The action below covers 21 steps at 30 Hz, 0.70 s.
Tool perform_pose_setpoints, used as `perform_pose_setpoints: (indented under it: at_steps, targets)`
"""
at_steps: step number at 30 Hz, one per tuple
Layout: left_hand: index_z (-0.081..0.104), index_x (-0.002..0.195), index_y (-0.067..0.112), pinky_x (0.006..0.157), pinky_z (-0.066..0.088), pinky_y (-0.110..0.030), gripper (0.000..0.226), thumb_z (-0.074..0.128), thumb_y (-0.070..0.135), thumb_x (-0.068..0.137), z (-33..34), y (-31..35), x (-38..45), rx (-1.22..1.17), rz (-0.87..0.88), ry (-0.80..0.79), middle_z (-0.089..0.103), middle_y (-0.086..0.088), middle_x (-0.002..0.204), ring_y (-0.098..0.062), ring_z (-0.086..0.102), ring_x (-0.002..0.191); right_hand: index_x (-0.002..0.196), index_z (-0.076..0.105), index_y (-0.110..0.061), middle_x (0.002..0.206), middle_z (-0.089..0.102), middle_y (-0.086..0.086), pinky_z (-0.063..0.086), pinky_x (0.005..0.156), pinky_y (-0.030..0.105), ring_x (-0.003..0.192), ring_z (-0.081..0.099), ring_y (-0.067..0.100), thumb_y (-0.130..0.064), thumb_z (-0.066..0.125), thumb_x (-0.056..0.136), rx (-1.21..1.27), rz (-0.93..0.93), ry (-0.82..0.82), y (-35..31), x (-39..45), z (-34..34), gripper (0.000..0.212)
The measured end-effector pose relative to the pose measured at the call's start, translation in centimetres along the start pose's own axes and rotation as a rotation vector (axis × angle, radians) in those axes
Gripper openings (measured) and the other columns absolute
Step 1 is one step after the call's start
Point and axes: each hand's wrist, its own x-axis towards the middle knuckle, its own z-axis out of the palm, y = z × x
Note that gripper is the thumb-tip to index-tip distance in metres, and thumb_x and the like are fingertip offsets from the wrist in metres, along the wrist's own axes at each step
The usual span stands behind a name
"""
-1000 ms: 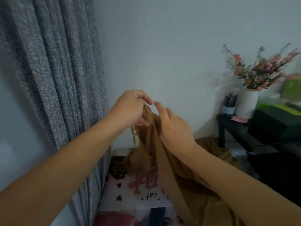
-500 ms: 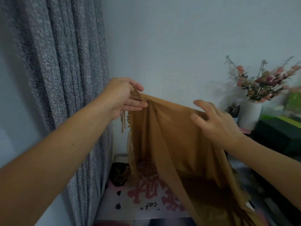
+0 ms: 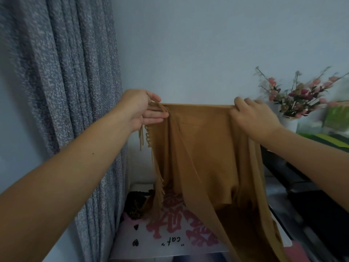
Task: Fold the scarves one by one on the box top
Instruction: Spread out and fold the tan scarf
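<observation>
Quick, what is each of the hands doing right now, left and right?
Left hand: pinches the fringed corner of the tan scarf.
Right hand: grips the scarf's top edge at the other end.

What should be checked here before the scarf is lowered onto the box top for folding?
1. Left hand grip on the fringed corner: ok, fingers pinch it.
2. Right hand grip on the other corner: ok, fingers curl over the edge.
3. Top edge of the scarf taut and level: ok, straight between the hands.
4. Scarf hanging flat: not ok, a long diagonal fold runs down it.
5. Box top free for laying: not ok, a dark item lies at its far left.
6. Lower end of scarf: cannot tell, it runs out of view.
</observation>
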Motion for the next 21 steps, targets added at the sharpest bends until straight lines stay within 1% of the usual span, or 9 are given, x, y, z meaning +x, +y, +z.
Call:
perform_pose_setpoints:
  at_steps: [2,4,7,10,12,13,15,19,21]
  targets:
    - [0.057,0.095,0.008,0.069,0.064,-0.042,0.036,0.022,-0.001,0.098,0.3,0.3,0.0,-0.020,0.011,0.008,0.074,-0.022,0.080,-0.032,0.076,0.074,0.063,0.059,-0.002,0.071,0.053,0.016,0.041,0.049,0.037,0.056,0.053,0.031,0.014,0.080,0.050,0.030,0.007,-0.153,0.4,-0.2,0.5,0.029]
    - [0.056,0.093,0.010,0.070,0.064,-0.040,0.036,0.022,0.000,0.099,0.6,0.6,-0.1,-0.051,0.032,0.019,0.072,-0.022,0.086,-0.031,0.076,0.073,0.060,0.060,-0.002,0.069,0.054,0.015,0.038,0.047,0.034,0.056,0.056,0.032,0.014,0.079,0.053,0.104,0.190,-0.243,0.7,-0.7,0.5,0.026]
    - [0.057,0.093,0.012,0.071,0.064,-0.037,0.036,0.023,0.003,0.101,1.1,0.8,-0.1,-0.148,0.059,0.035,0.069,-0.020,0.092,-0.028,0.075,0.075,0.070,0.065,0.000,0.075,0.058,0.016,0.044,0.048,0.036,0.061,0.059,0.035,0.012,0.072,0.064,0.212,0.369,-0.129,-2.1,-3.2,0.5,0.016]
    - [0.058,0.098,0.012,0.067,0.064,-0.035,0.036,0.024,0.003,0.100,1.0,1.1,0.4,-0.213,0.076,0.047,0.069,-0.020,0.096,-0.026,0.075,0.073,0.083,0.072,-0.013,0.094,0.066,0.012,0.054,0.049,0.038,0.062,0.064,0.027,-0.009,0.077,0.074,0.347,0.011,-0.246,-10.7,-8.9,2.0,0.011]
    - [0.059,0.098,0.011,0.066,0.064,-0.035,0.036,0.024,0.002,0.100,0.8,1.2,0.5,-0.206,0.070,0.039,0.068,-0.019,0.096,-0.025,0.075,0.071,0.097,0.069,-0.020,0.105,0.068,0.006,0.060,0.058,0.037,0.067,0.068,0.020,-0.021,0.056,0.096,0.620,-0.056,-0.379,-16.3,-12.7,3.4,0.014]
    - [0.059,0.098,0.011,0.067,0.064,-0.035,0.036,0.024,0.001,0.099,0.8,1.2,0.6,-0.200,0.064,0.032,0.068,-0.019,0.097,-0.025,0.075,0.072,0.099,0.066,-0.021,0.098,0.069,0.006,0.060,0.056,0.034,0.064,0.068,0.019,-0.025,0.045,0.101,0.769,-0.025,-0.380,-18.1,-14.0,4.2,0.022]
    - [0.060,0.098,0.010,0.068,0.064,-0.035,0.037,0.024,0.001,0.099,1.0,1.0,0.6,-0.186,0.053,0.025,0.068,-0.020,0.098,-0.026,0.075,0.074,0.100,0.066,-0.019,0.091,0.068,0.005,0.059,0.056,0.032,0.067,0.067,0.020,-0.029,0.042,0.100,0.921,0.084,-0.318,-20.1,-15.6,4.7,0.026]
    - [0.058,0.098,0.012,0.068,0.064,-0.034,0.034,0.026,0.002,0.100,1.2,0.8,0.9,-0.145,0.047,0.040,0.067,-0.018,0.095,-0.025,0.074,0.074,0.115,0.067,-0.018,0.112,0.062,-0.003,0.055,0.067,0.027,0.083,0.061,0.011,-0.041,0.039,0.102,0.986,0.365,-0.166,-22.0,-17.0,1.1,0.038]
    - [0.058,0.098,0.011,0.066,0.064,-0.034,0.032,0.027,0.003,0.100,1.1,0.9,1.1,-0.150,0.045,0.053,0.067,-0.017,0.094,-0.024,0.075,0.069,0.118,0.066,-0.018,0.116,0.061,-0.003,0.054,0.063,0.023,0.084,0.061,0.009,-0.050,0.048,0.099,1.036,0.378,-0.158,-23.0,-17.1,-0.3,0.042]
